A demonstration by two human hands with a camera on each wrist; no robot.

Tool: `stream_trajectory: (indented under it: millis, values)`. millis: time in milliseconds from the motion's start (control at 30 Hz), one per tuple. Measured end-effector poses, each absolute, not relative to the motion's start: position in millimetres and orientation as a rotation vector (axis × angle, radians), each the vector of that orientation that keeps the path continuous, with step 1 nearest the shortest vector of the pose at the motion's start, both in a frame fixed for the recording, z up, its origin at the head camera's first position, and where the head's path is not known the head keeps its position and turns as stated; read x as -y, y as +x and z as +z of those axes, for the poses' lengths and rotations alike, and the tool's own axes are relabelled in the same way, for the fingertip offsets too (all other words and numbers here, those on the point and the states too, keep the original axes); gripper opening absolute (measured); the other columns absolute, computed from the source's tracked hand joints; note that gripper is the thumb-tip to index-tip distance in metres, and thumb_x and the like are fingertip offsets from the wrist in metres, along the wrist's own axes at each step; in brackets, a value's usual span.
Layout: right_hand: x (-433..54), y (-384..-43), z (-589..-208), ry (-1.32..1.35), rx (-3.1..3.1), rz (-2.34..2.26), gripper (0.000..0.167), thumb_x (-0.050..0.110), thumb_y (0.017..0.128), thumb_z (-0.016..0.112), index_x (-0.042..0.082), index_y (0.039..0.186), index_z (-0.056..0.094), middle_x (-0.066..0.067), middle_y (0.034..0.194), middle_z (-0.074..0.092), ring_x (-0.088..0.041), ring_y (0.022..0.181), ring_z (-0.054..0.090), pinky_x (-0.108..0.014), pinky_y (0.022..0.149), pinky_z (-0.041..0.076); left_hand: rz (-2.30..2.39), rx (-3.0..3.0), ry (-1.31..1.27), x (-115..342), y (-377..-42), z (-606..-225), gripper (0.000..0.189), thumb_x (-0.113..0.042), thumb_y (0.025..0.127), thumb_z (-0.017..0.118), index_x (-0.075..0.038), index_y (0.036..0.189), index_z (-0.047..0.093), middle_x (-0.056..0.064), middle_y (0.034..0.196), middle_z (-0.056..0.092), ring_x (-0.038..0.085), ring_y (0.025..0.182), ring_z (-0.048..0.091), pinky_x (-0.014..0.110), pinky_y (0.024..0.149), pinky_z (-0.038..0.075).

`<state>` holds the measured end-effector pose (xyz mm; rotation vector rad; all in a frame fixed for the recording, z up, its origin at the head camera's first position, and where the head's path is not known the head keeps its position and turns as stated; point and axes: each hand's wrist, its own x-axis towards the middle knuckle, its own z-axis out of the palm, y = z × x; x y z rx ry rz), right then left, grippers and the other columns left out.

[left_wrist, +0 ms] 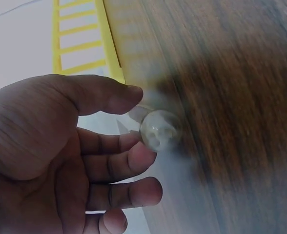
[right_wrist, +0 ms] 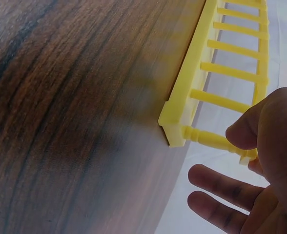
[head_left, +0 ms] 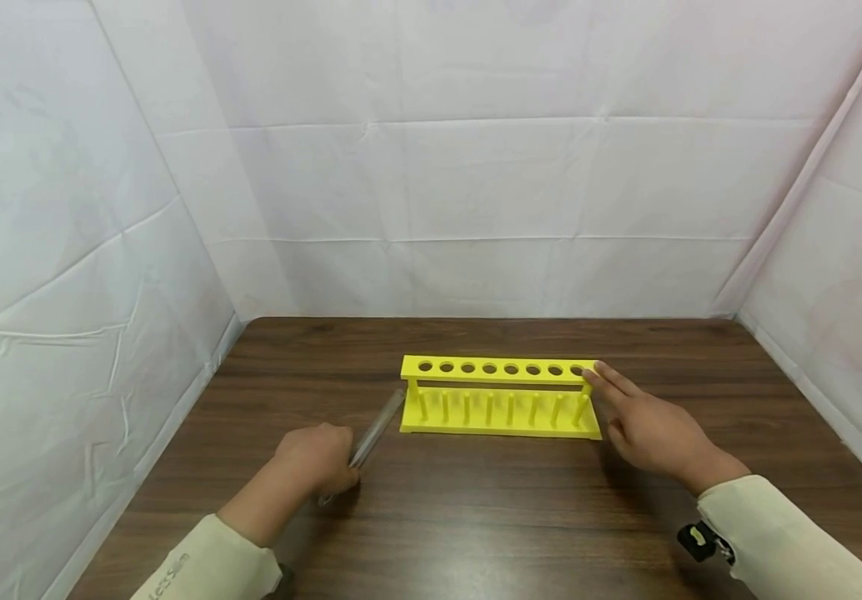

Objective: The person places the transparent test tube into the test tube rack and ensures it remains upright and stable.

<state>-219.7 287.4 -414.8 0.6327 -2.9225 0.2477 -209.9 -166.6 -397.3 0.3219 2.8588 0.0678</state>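
Observation:
A clear test tube [head_left: 378, 429] slants in my left hand [head_left: 318, 458], its upper end toward the left end of a yellow test tube rack [head_left: 502, 432]. The left wrist view looks onto the tube's rounded end [left_wrist: 159, 130], between my thumb and curled fingers. My right hand [head_left: 652, 429] grips the rack's right end at the top corner. There, in the right wrist view, the thumb [right_wrist: 243, 131] lies by the end post [right_wrist: 209, 139], while two lower fingers stretch out below. The rack stands upright with a row of round holes above several pegs.
The dark wood table [head_left: 491, 517] carries the rack toward its back. White cloth walls [head_left: 491, 183] close it in at the back and both sides. A small black device [head_left: 697, 542] is strapped under my right sleeve.

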Motion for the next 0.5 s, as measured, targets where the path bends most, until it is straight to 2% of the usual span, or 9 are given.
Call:
stream_trajectory:
  millis: [500]
  values:
    - [-287.9,-220.1,-419.1,0.640,2.908,0.229,0.074,0.006,0.094,0.057,0.013,0.162,0.030,-0.014,0.167,0.025,-0.002,0.043,0.027,-0.024,0.038,0.029,0.186,-2.832,0.222,163.4,-212.0,-400.0,0.022,-0.013,0.087,0.079,-0.005,0.085,0.058,0.007,0.072,0.057,0.021,0.062,0.058,0.035,0.054,0.051]
